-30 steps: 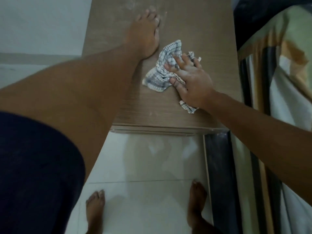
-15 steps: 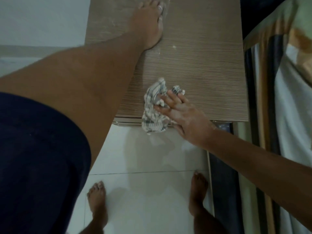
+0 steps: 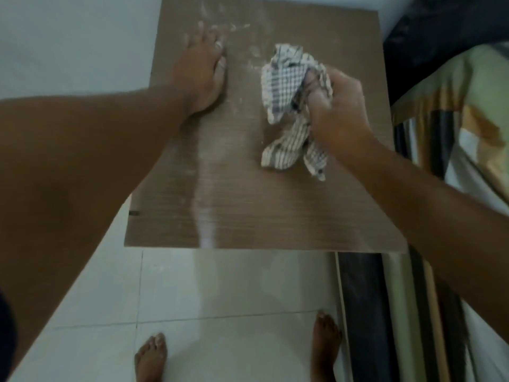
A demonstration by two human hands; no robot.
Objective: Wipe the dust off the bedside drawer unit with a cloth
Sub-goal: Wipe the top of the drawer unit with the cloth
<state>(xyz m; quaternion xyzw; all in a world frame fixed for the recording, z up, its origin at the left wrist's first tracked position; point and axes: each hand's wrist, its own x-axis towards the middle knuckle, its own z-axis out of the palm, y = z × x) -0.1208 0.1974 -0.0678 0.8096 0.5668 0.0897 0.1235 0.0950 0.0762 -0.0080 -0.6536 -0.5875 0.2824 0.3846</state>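
The brown wood-grain top of the bedside drawer unit (image 3: 275,205) fills the middle of the view, with white dust near its far edge and a pale streak down its middle. My right hand (image 3: 338,111) grips a bunched white-and-dark checked cloth (image 3: 289,89) over the right half of the top; the cloth's loose ends hang down onto the surface. My left hand (image 3: 201,78) lies flat, fingers together, on the far left part of the top, next to the dust.
A bed with a patterned green, brown and white cover (image 3: 462,139) runs along the right side, close to the unit. White floor tiles (image 3: 220,293) lie in front, with my bare feet (image 3: 151,357) standing on them. A pale wall is at the left.
My right hand has moved from the front edge of the top back toward the far side and has gathered the cloth into a fist. The left hand stays flat in place.
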